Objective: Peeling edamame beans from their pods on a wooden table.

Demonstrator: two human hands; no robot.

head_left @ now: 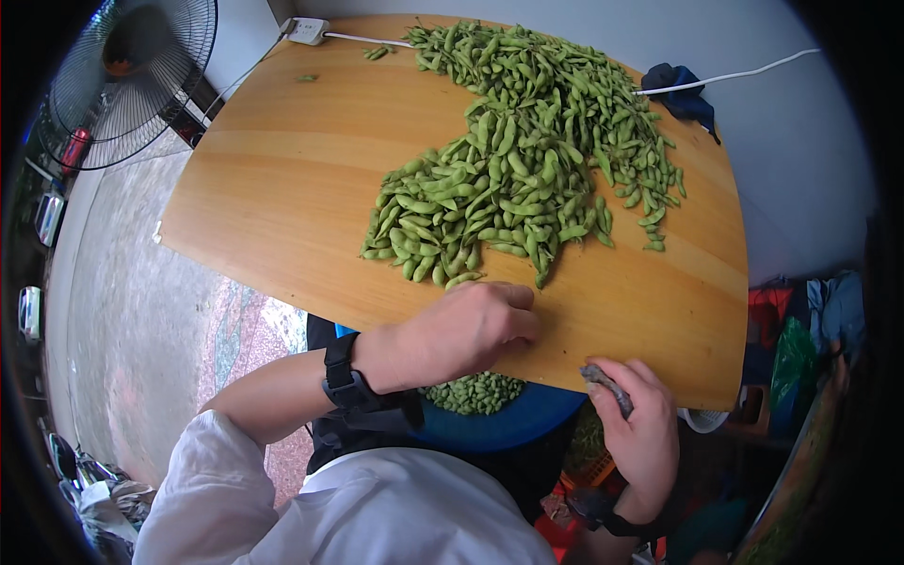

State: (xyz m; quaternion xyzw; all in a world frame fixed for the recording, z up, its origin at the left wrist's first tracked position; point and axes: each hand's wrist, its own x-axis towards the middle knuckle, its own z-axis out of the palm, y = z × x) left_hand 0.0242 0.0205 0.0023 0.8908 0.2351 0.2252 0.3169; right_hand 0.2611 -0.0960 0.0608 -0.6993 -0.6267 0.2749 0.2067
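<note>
A large heap of green soybean pods lies across the table's far and middle part. My left hand is closed just in front of the heap's near edge, its fingers curled down toward the table top. Whatever those fingers may hold is hidden. At the table's front edge, my right hand is closed, with a grey, worn-looking strip along its thumb side. Whether that strip is wrapped on a digit or held is unclear. Below the table edge, between the hands, shelled green beans fill part of a blue basin.
The wooden table carries a white power strip at its far left corner. A black fan stands beyond the left edge. Dark blue cloth and a white cable lie at the far right. Bags crowd the right side.
</note>
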